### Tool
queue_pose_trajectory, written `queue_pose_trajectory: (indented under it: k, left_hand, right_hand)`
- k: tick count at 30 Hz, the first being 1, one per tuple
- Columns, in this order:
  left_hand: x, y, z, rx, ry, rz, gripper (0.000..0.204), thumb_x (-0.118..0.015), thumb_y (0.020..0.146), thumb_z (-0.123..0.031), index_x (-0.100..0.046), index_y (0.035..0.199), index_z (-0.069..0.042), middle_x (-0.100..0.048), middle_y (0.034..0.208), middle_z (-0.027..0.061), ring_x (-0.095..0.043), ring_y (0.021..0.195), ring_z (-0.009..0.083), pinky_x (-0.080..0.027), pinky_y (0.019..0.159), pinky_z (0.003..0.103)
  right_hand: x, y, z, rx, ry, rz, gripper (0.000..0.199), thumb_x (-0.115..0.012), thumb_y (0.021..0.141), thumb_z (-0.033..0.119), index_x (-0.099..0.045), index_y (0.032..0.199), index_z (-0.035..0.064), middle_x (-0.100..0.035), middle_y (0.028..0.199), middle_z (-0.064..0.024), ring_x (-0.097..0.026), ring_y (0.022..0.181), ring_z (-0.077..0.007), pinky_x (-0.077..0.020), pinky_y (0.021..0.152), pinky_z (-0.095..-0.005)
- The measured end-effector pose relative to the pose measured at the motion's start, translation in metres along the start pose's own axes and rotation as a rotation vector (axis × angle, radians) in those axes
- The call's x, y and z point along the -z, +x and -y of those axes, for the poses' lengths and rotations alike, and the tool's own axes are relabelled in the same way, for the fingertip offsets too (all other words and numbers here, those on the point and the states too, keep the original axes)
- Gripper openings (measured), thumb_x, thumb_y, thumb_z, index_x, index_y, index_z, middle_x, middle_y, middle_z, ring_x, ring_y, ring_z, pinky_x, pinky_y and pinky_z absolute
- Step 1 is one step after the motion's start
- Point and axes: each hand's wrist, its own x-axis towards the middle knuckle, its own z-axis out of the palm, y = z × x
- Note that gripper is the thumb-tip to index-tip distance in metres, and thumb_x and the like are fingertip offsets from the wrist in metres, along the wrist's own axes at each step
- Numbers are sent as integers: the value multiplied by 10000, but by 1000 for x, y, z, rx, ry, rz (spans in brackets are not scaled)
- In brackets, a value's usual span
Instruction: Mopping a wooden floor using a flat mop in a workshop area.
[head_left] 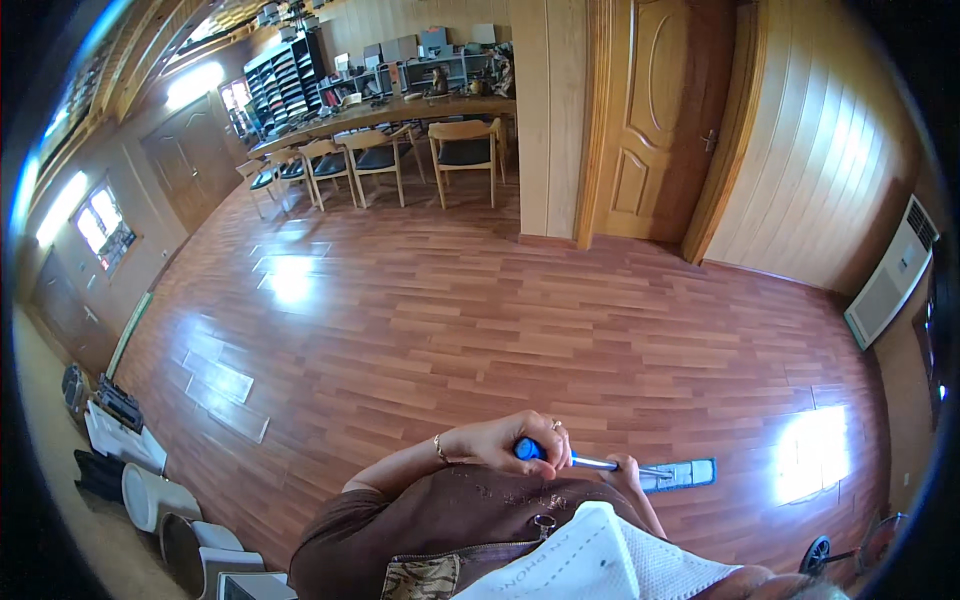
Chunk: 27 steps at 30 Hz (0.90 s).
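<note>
A flat mop with a blue-ended metal handle (598, 462) slants across in front of my chest. Around the blue grip at its top end, my left hand (545, 443) is closed, a bracelet on the wrist and a ring on a finger. Lower on the handle, my right hand (627, 470) is wrapped around the shaft, its fingers partly hidden. To the right of that hand, the rectangular grey-blue mop head (692, 473) lies flat on the wood-look floor (480, 330).
Wooden chairs (465, 150) with dark seats line a long table (400, 110) at the back. A brown door (660, 120) stands beyond, right of the middle. A white floor-standing air conditioner (893, 272) is at far right, a wheeled object (817, 553) lower right, and white bins (150, 497) lower left.
</note>
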Motion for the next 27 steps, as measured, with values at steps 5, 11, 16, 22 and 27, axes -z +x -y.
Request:
queue_pose_trajectory:
  k: [5, 11, 16, 22, 27]
  left_hand:
    - [0, 0, 0, -30, 21, -25, 215, -719, 833, -177, -602, 793, 0, -645, 846, 104, -598, 867, 208, -461, 788, 358]
    - [-15, -20, -16, 53, 164, 92, 164, -716, 834, -139, -605, 819, -20, -640, 916, 117, -600, 947, 255, -464, 852, 414]
    - [-32, -60, -27, 122, 131, -6, 170, -710, 838, -148, -606, 792, -22, -644, 912, 110, -598, 951, 257, -452, 869, 415]
    - [-59, -116, -66, 137, 192, -230, 142, -713, 831, -122, -615, 795, -26, -650, 878, 89, -614, 960, 250, -451, 886, 414]
    - [-99, -163, -102, 49, 460, -358, 132, -698, 794, -45, -572, 766, -71, -653, 817, 46, -652, 898, 247, -458, 815, 393]
  right_hand:
    - [3, 9, 10, -33, 28, -27, 133, -675, 658, 205, -614, 650, 87, -578, 625, -158, -596, 578, -325, -464, 548, -417]
    - [-14, -17, 15, 49, 15, -55, 157, -688, 639, 203, -598, 632, 75, -538, 566, -149, -565, 528, -325, -448, 517, -414]
    - [-40, -23, 22, 142, 93, -47, 197, -703, 634, 253, -603, 647, 84, -562, 585, -172, -607, 597, -367, -462, 581, -474]
    - [-71, -19, 76, 191, -26, 163, 68, -627, 632, 168, -585, 663, 125, -574, 625, -158, -581, 668, -401, -443, 604, -503]
    - [-103, -21, 132, 436, 19, 272, 131, -626, 584, 136, -555, 694, 121, -573, 670, -140, -568, 667, -392, -444, 598, -453]
